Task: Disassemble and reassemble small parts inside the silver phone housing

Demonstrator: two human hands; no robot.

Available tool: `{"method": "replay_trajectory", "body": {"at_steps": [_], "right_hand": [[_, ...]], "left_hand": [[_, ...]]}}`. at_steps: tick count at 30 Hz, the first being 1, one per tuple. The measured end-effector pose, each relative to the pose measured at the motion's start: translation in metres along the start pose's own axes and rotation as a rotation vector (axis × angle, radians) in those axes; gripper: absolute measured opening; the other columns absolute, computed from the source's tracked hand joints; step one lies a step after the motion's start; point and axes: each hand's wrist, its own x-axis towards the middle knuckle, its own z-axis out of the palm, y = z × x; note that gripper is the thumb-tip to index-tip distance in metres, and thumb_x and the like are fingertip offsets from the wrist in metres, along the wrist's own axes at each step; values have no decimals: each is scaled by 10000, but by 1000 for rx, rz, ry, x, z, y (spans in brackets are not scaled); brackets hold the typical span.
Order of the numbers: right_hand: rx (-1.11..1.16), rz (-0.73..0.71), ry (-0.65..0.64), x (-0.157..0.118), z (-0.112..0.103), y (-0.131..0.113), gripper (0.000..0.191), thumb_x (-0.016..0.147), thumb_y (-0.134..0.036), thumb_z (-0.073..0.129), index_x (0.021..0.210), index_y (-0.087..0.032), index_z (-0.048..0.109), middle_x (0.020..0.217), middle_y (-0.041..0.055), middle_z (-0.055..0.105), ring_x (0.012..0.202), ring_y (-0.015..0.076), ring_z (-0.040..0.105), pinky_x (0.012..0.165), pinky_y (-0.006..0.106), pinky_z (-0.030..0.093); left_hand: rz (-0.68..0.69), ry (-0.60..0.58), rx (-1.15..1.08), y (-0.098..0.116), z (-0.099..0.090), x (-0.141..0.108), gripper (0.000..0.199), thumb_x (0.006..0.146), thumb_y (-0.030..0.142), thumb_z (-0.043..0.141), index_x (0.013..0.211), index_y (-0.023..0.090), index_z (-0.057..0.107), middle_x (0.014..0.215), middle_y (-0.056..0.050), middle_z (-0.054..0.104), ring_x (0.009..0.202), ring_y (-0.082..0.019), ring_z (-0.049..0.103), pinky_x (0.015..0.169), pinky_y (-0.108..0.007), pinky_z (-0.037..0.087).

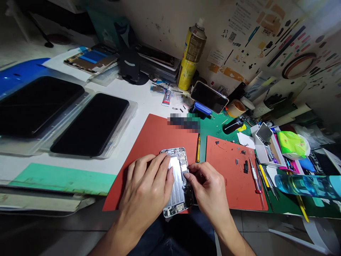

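Phone frame (178, 185) in curled L hand (146, 183); R hand (209, 183) pinched on rt edge.

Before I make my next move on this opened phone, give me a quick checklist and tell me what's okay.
1. Opened phone steadied: ok, the left hand lies over its left side.
2. Phone wholly over the left red mat: not ok, its near end juts past the mat's edge in this view.
3. Right hand empty: cannot tell, its fingertips meet at the phone's right edge and hide any small part.
4. Gold screwdriver close by: ok, it lies just beyond the right hand.
5. Small loose parts contained: not ok, they lie scattered on the right red mat.
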Motion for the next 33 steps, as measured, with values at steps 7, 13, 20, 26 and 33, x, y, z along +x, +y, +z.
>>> {"method": "replay_trajectory", "body": {"at_steps": [7,13,20,26,33], "right_hand": [[71,14,27,-1,-11,-3,147,1031,-222,653,963,-242,782,891,2,776,772,150,729,699,269,564],[89,-90,156,-31,-16,4,202,1057,-154,599,1177,-244,733,1035,34,804,915,172,788,805,288,637],[34,-343,278,-47,-3,29,437,961,22,560,1306,-228,659,987,63,767,835,201,723,735,353,603],[62,-353,298,-43,0,30,458,944,49,549,1305,-212,657,965,68,749,820,195,706,717,349,594],[33,-432,372,-38,-2,27,352,953,47,566,1212,-154,693,905,66,739,784,181,708,677,312,600]], "left_hand": [[-6,12,-4,0,0,1,333,984,127,658,1309,57,682,1263,-179,779,1092,-385,641,923,-568,513],[65,17,-88,-5,0,-5,435,948,8,641,1375,87,658,1290,-150,781,1107,-375,635,938,-569,517],[212,-183,-306,-7,-5,-7,473,969,37,507,1371,203,693,1376,-16,769,1214,-355,594,1043,-578,461],[236,-230,-346,-10,-4,-5,531,915,-2,504,1365,213,686,1386,20,768,1251,-320,581,1102,-546,443],[185,-245,-380,-5,-6,-6,459,965,44,492,1347,189,702,1380,21,768,1257,-316,562,1120,-545,417]]}}
